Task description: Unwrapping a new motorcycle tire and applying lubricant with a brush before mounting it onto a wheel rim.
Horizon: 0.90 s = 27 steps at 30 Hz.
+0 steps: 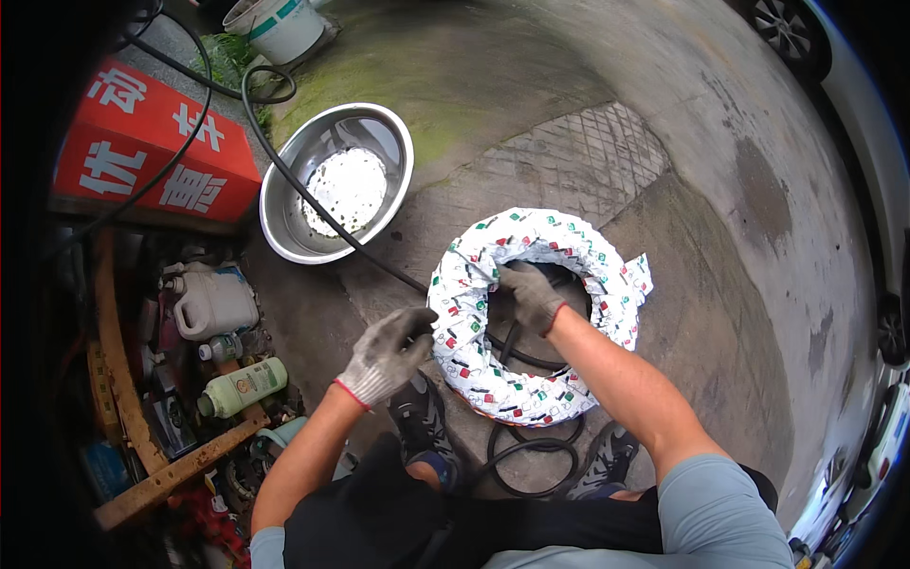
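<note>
The wrapped ring (463, 318) seems heavy and slick, best held by its inner edge; left hand (387, 356) loosely open, right hand (531, 297) unclear

The wrapped ring (462, 322) hides part of the black hose (384, 264); a car (861, 133) (upper right) is cut off.

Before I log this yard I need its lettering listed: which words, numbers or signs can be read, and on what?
Red box: large white characters, legible, but I won't copy them out.
Pale green bottle: label too small to read.
White wrapped ring: repeated small red, green and black prints, too small to read.
</note>
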### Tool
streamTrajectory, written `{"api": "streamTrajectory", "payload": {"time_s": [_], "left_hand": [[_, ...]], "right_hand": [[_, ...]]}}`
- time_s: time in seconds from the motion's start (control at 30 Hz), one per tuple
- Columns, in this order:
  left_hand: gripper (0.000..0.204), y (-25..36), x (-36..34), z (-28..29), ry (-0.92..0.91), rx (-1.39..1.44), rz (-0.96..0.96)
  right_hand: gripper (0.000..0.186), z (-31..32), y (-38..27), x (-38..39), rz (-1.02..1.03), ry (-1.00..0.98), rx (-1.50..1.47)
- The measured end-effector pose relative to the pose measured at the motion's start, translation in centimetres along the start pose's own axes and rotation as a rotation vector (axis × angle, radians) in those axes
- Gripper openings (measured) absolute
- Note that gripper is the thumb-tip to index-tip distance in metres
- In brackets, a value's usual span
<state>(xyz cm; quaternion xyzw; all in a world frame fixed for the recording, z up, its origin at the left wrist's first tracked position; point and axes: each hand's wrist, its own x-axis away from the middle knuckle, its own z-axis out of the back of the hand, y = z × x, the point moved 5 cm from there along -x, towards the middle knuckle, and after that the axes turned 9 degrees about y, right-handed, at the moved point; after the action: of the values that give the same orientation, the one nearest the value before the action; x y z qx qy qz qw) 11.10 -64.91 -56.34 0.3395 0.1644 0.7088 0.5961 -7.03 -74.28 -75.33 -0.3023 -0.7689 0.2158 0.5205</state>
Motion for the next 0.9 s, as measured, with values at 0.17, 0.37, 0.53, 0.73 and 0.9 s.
{"api": "streamTrajectory", "payload": {"time_s": [0.17, 0.37, 0.53, 0.73, 0.9], "left_hand": [[0.031, 2.9, -1.0, -7.3, -0.034, -0.117, -0.344], [0.033, 2.2, -2.3, -14.0, -0.146, -0.510, -0.724], [0.021, 1.0, -3.6, -14.4, -0.108, -0.742, -0.780], [0.015, 1.8, -3.9, -11.2, -0.076, -0.758, -0.644], [0.021, 1.0, -5.0, -6.8, -0.251, -0.742, -0.326]], "right_hand": [[0.036, -1.3, -2.2, 1.2, 0.465, 0.117, 1.214], [0.045, 1.7, -9.1, 3.4, 1.089, 0.334, 1.419], [0.060, 2.2, -9.1, -0.1, 0.798, 0.153, 2.408], [0.041, 3.1, -11.0, -1.2, 0.681, 0.134, 2.004], [0.046, 3.7, -13.2, -2.8, 0.725, 0.182, 1.543]]}}
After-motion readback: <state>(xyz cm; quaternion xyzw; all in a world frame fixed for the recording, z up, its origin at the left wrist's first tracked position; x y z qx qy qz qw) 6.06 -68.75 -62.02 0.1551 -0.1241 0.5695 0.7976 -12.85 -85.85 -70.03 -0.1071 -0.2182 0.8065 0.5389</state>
